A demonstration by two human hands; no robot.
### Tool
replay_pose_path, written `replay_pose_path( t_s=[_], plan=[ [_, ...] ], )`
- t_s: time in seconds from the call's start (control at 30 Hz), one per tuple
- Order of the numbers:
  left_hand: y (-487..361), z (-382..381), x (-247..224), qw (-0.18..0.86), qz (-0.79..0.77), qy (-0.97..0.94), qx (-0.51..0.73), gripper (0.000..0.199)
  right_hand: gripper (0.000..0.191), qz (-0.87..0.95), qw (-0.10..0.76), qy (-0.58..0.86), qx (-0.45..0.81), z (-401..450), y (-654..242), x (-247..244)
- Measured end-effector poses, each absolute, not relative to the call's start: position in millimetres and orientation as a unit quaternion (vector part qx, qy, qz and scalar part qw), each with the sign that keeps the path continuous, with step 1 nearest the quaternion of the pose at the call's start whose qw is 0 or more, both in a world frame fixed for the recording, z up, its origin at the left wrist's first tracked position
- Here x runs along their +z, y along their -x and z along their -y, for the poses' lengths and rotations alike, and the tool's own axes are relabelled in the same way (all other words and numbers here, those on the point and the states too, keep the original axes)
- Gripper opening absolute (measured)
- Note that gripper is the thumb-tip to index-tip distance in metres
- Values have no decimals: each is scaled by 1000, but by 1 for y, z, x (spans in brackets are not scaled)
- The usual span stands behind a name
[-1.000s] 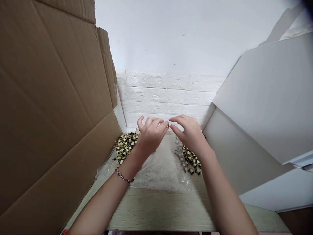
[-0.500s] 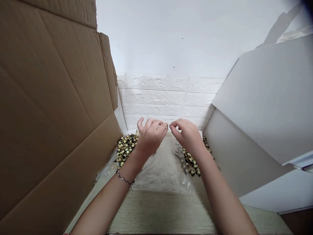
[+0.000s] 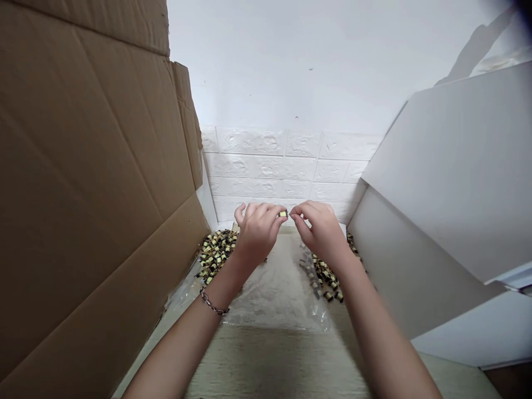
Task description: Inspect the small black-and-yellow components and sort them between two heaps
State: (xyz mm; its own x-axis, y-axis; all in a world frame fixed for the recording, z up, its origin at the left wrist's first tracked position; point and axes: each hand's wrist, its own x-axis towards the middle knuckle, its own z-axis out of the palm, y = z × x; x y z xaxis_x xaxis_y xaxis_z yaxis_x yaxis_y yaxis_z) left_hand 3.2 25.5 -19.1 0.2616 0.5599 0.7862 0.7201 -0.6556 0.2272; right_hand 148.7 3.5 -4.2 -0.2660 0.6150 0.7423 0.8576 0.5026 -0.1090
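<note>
Left hand [image 3: 258,230]: grip clamped on a small yellow-and-black component [image 3: 283,214], held between thumb and finger, raised above the tabletop [image 3: 274,360]. Right hand [image 3: 322,227]: grip together, fingertips just beside the component's right end; cannot tell whether anything is pinched there. Surface: transparent plastic [image 3: 278,293] between a left heap [image 3: 216,252] and a right heap [image 3: 328,277] of similar parts. Room: brown cardboard [image 3: 83,194] at left, white panel [image 3: 457,166] at right, brick-patterned wall [image 3: 257,141] behind.
</note>
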Motion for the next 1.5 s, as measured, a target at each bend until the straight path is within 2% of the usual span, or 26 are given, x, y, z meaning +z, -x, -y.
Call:
replay_pose_path(
  t_s=[0.17,0.37,0.47,0.63,0.8,1.0,1.1,1.23,1.5],
  plan=[
    [0,-29,-15,-88,372,786,-486,18,13,774,402,468,-144,-4,-148,-4],
    [-1,-35,-14,-415,285,703,-503,24,13,769,429,448,-156,-3,-145,-5],
    [-2,-36,-15,-515,244,660,-489,24,13,768,426,448,-166,-1,-144,-5],
    [-3,-36,-17,-577,249,620,-469,23,14,767,416,450,-188,0,-142,-5],
    [-4,-33,-17,-595,226,602,-481,17,15,763,411,448,-219,-2,-140,-8],
    [-2,-30,-17,-728,202,497,-427,15,13,756,402,450,-255,0,-141,-6],
    [0,-28,-16,-753,191,482,-406,16,13,746,411,454,-260,3,-140,-5],
    [2,-25,-12,-775,182,466,-387,17,12,728,441,445,-278,9,-137,-3],
    [14,-27,-2,-790,186,421,-405,13,8,687,555,397,-251,16,-135,-1]
  ],
)
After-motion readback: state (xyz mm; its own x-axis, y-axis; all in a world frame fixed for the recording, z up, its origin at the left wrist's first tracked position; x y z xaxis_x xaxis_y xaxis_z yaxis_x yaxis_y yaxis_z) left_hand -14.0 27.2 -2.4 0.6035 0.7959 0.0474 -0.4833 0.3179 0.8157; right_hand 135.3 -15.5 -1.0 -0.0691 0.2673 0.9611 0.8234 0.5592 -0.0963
